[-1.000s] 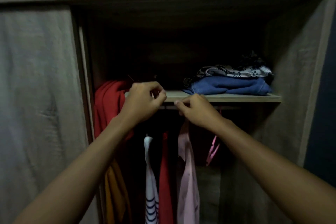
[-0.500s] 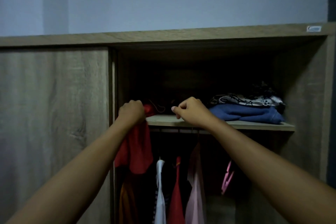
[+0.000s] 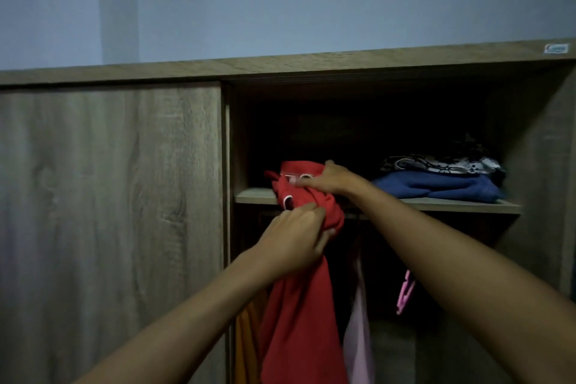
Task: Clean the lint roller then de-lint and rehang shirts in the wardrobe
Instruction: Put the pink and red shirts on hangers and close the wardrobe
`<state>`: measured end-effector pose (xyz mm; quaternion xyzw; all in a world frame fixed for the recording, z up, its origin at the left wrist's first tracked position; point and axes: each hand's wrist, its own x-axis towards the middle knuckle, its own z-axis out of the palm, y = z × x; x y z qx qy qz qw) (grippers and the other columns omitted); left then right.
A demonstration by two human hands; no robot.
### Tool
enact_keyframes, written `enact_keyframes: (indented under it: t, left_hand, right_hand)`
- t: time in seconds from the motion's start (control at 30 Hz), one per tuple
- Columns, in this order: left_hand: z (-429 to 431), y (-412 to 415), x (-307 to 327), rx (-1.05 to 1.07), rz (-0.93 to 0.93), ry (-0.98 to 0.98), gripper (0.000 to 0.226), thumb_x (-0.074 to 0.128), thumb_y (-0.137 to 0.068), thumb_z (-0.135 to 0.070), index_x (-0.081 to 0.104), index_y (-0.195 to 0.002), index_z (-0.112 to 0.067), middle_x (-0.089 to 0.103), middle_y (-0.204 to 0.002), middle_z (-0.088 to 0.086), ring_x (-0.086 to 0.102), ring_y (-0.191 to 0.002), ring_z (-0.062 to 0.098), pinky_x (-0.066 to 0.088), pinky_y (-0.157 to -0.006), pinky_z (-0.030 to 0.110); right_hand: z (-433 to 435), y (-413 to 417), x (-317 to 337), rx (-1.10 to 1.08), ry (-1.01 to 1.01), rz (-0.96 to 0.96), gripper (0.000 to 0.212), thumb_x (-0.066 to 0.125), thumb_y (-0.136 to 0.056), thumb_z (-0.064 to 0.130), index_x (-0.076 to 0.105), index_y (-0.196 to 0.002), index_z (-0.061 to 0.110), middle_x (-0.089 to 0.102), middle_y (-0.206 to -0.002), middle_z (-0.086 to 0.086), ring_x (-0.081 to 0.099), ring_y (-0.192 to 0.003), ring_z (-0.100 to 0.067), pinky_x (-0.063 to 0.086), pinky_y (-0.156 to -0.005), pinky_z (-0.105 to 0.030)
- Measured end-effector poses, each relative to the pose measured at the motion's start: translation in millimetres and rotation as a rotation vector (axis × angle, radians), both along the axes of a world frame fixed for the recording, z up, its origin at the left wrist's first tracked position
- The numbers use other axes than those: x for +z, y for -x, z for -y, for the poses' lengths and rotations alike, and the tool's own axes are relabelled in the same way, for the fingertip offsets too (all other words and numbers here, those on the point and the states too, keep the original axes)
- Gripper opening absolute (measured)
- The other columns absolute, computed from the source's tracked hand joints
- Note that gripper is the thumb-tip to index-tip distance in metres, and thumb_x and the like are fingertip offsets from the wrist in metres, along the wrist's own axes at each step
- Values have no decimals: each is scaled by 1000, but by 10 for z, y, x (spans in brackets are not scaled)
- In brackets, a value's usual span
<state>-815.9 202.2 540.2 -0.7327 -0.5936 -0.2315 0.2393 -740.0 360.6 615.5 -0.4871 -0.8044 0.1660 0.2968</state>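
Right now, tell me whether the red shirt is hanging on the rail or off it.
Cannot tell. Both hands, left hand and right hand, grip the bunched red shirt at the shelf edge, hiding its hanger and the rail.

Wooden shelf (image 3: 452,203): folded blue garment (image 3: 436,185), patterned cloth (image 3: 442,164) atop.

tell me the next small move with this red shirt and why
Probably draw the red shirt out and down, clear of the shelf. Both hands grip it: the left hand bunches the fabric, the right hand holds its collar at shelf height.
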Motion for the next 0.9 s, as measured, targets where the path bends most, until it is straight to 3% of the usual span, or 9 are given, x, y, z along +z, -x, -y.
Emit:
enact_keyframes:
  t: [0.1, 0.17, 0.27, 0.37, 0.43, 0.57, 0.67, 0.77, 0.9]
  left_hand:
    - [49, -1, -19, -35, 20, 32, 30, 53, -96, -43, 56, -100, -13, 62, -110, 11, 59, -103, 33, 47, -81, 41]
    - [80, 76, -42, -83, 72, 96, 34, 57, -92, -49, 58, -88, -15, 68, -98, 6, 64, -94, 28, 51, -77, 40]
    - [192, 215, 3, -187, 242, 46, 43, 56, -87, -63, 71, -86, -22, 72, -83, -6, 66, -78, 8, 55, -73, 36]
    - [307, 371, 209, -269, 368, -201, 31, 59, -90, -49, 73, -89, -21, 72, -84, -9, 66, -76, 5, 54, -72, 34]
    - [352, 465, 354, -260, 367, -312, 21, 57, -89, -38, 70, -95, -23, 69, -88, -10, 65, -80, 8, 55, -74, 36]
    - [329, 476, 448, -217, 194, -180, 36, 61, -87, -15, 60, -120, -31, 53, -107, -8, 58, -98, 11, 50, -82, 32]
    - [318, 382, 454, -291, 206, -156, 47, 61, -85, -3, 59, -124, -29, 51, -110, -5, 55, -89, 9, 45, -76, 23]
    - [322, 245, 430, -406, 146, -90, 46, 64, -87, -12, 57, -127, -33, 51, -115, -5, 55, -97, 10, 47, -85, 28]
    - [245, 73, 306, -578, 25, -20, 49, 67, -90, -18, 54, -132, -40, 45, -114, -10, 48, -97, -4, 38, -83, 9]
  right_hand:
    - [34, -21, -85, 37, -80, 22, 59, 85, -69, 44, 68, -115, 10, 71, -110, -13, 67, -91, -23, 54, -75, -26]
    - [97, -157, -131, 105, -116, -91, 26, 84, -71, 25, 73, -93, 15, 71, -84, -3, 64, -70, -16, 47, -57, -21]
    - [178, -410, -218, 127, -309, -139, 29, 83, -68, 20, 74, -95, 18, 68, -84, 0, 65, -77, -18, 44, -65, -23]
    - [278, -641, -328, 213, -408, -148, 31, 82, -67, 14, 72, -95, 23, 67, -86, 4, 64, -81, -14, 41, -71, -23]
    - [374, -815, -342, 297, -408, -159, 29, 80, -68, 9, 69, -89, 25, 70, -88, 4, 65, -81, -12, 47, -73, -27]
    - [620, -1093, -285, 506, -236, -205, 29, 73, -74, -2, 73, -98, 14, 74, -96, -9, 65, -83, -8, 53, -75, -28]
    - [746, -1200, -279, 566, -151, -187, 31, 71, -77, -5, 73, -94, 21, 70, -91, 6, 63, -85, -5, 50, -74, -22]
    - [829, -1259, -295, 552, -99, -151, 26, 68, -73, 1, 72, -94, 16, 66, -85, 5, 59, -80, -5, 47, -72, -24]
    - [829, -1321, -343, 477, 27, -186, 32, 64, -70, 9, 68, -101, 3, 61, -87, -13, 54, -81, -23, 41, -72, -39]
